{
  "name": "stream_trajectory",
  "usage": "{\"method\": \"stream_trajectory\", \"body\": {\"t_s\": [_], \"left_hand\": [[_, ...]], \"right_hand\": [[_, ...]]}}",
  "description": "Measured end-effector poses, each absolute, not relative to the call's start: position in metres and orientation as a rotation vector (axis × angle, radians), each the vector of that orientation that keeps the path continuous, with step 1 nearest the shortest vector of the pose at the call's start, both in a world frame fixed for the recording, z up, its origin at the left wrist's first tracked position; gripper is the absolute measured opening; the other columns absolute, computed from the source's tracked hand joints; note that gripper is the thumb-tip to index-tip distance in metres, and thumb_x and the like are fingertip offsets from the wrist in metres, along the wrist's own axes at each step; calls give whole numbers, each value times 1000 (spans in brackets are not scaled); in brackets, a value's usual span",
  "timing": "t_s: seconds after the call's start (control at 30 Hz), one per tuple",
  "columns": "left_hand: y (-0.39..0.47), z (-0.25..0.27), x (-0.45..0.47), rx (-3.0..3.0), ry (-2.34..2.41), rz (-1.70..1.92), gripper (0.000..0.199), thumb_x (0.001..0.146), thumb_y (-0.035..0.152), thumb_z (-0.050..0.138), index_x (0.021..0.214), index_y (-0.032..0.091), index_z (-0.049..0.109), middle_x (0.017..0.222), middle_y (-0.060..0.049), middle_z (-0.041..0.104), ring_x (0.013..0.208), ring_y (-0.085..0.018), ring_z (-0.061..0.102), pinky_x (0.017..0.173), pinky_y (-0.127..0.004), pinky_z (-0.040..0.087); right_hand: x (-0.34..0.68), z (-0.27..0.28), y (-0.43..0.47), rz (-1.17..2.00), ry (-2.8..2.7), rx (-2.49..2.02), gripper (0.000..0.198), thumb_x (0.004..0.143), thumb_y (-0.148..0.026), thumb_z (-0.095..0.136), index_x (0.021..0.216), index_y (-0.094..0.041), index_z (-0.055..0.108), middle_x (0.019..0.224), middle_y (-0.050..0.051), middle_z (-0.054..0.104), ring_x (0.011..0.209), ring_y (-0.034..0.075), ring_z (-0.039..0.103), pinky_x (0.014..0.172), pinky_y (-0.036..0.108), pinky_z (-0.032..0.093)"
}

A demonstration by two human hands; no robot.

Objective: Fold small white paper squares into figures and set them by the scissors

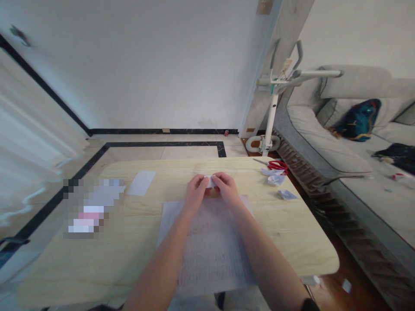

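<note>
Between the fingertips of both hands is a small piece of white paper [210,182], held just beyond the far edge of a large printed sheet [210,259]. My left hand [196,190] pinches its left side, thumb and fingers closed. Its right side is gripped the same way by my right hand [226,186]. Much of the small paper is hidden behind the fingers, so its full shape does not show. Both forearms reach across the printed sheet, which lies flat on the pale wooden table [129,259].
A blank white sheet [141,182] lies at the left, beside a blurred-out patch. Red-handled scissors [277,166] and crumpled paper scraps [275,178] are at the far right, with a folded piece [287,195] nearer. Beyond stand a white exercise frame [270,116] and a grey sofa [372,194].
</note>
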State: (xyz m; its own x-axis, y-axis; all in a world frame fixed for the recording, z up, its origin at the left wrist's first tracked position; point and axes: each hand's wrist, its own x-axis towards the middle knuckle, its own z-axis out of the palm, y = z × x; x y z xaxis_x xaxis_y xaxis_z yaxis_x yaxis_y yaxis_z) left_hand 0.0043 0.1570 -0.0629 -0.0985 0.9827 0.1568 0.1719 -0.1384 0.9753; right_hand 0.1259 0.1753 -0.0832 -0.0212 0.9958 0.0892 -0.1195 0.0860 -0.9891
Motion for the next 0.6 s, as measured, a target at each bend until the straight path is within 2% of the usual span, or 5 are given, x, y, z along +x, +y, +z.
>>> {"method": "stream_trajectory", "body": {"t_s": [0.27,0.6], "left_hand": [[159,-65,2,1395,1430,1365,25,84,34,49,67,18,56,63,1,53,64,-13,50,59,-22,40],[157,-63,3,1382,1371,1268,23,81,36,55,75,16,62,64,0,62,54,-12,56,52,-21,42]], "right_hand": [[124,-81,173,1252,-1165,-1029,24,77,-43,60,73,-20,59,54,-5,49,46,10,41,46,23,33],[127,-82,175,1152,-1199,-1061,19,75,-36,61,68,-19,60,53,-4,51,48,10,41,49,24,33]]}}
